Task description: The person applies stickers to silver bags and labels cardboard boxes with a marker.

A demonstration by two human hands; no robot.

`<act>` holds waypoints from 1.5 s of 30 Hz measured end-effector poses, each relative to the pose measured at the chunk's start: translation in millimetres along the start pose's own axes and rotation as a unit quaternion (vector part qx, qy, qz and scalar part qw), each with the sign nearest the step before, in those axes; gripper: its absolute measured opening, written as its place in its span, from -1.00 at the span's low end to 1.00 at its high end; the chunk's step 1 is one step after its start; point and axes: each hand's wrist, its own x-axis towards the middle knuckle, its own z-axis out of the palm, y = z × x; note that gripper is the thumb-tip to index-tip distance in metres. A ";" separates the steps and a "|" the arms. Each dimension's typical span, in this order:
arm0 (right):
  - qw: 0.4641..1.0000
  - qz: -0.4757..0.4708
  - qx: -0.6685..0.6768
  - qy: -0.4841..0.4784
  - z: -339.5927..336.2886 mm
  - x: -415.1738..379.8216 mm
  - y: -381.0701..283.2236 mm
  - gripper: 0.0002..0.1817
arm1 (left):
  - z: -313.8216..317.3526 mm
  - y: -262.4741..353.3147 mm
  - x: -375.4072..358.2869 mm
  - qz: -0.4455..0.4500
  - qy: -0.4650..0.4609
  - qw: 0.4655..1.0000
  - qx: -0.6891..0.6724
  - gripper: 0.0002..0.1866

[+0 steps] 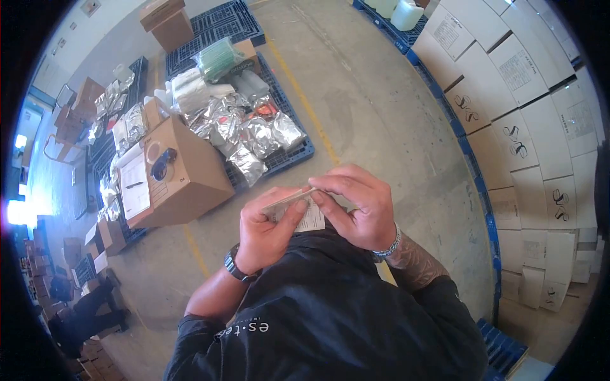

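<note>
Bare concrete floor [381, 108] with a yellow line is seen behind the hands. A small white printed label [311, 218], flat and thin with fine dark text, is held at the centre of the view. At ten o'clock, an open cardboard box [184, 174] and silver foil pouches [254, 136] are laid on a blue pallet [295, 155]; stacked cartons [527, 127] are ranged at three o'clock. The label is pinched narrowly by the left hand [270, 232] from below and the right hand [359, 206] from above.
</note>
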 end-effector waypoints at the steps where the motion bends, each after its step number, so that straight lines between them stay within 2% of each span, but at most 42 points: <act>1: 1.000 0.000 0.000 0.000 -1.4 -1.1 -0.4 -0.80 | -0.2 0.9 -0.4 0.019 0.015 1.000 0.020 -0.81; 3: 0.999 -0.009 0.001 -0.032 -5.2 -4.7 -1.1 -0.79 | -2.9 2.7 -1.1 0.037 0.030 0.998 0.039 -0.82; 5: 0.999 -0.036 -0.003 -0.032 -5.9 -5.0 -0.4 -0.79 | -10.9 4.8 2.9 0.146 0.003 0.984 0.106 -0.80; 6: 0.998 -0.062 -0.008 -0.032 -6.2 -5.2 -0.1 -0.80 | -14.5 7.6 4.2 0.145 0.004 0.984 0.106 -0.80; 8: 0.996 -0.082 -0.010 -0.016 -11.3 1.8 -8.9 -0.75 | -22.2 16.3 6.1 0.254 -0.041 0.950 0.175 -0.74; 10: 0.995 -0.102 -0.015 0.000 -15.5 4.4 -8.8 -0.71 | -27.8 23.0 6.7 0.264 -0.055 0.942 0.197 -0.72; 12: 0.982 -0.178 0.062 -0.029 -17.7 2.2 -0.9 -0.61 | -31.2 30.5 8.2 0.295 -0.100 0.929 0.202 -0.72; 13: 0.982 -0.178 0.062 -0.029 -19.4 3.2 -2.3 -0.61 | -32.5 32.0 8.8 0.303 -0.107 0.926 0.200 -0.71; 15: 0.977 -0.196 0.039 -0.069 -22.5 7.0 -7.0 -0.55 | -33.0 33.0 7.9 0.310 -0.109 0.922 0.205 -0.70; 22: 0.975 -0.211 0.030 -0.068 -19.9 4.5 -8.2 -0.54 | -32.4 34.2 6.4 0.322 -0.114 0.914 0.218 -0.69; 24: 0.971 -0.220 0.045 -0.084 -19.0 2.4 -8.0 -0.65 | -31.7 36.7 6.3 0.324 -0.120 0.913 0.216 -0.69; 27: 0.963 -0.247 0.028 -0.108 -18.3 3.8 -9.0 -0.69 | -31.2 40.5 6.3 0.324 -0.130 0.912 0.214 -0.69; 37: 0.966 -0.233 0.079 -0.077 -13.6 1.2 0.6 -0.69 | -34.9 42.9 5.2 0.320 -0.133 0.907 0.238 -0.69; 45: 0.962 -0.243 0.060 -0.105 -14.1 1.3 -1.8 -0.71 | -33.4 42.8 4.3 0.319 -0.129 0.908 0.238 -0.70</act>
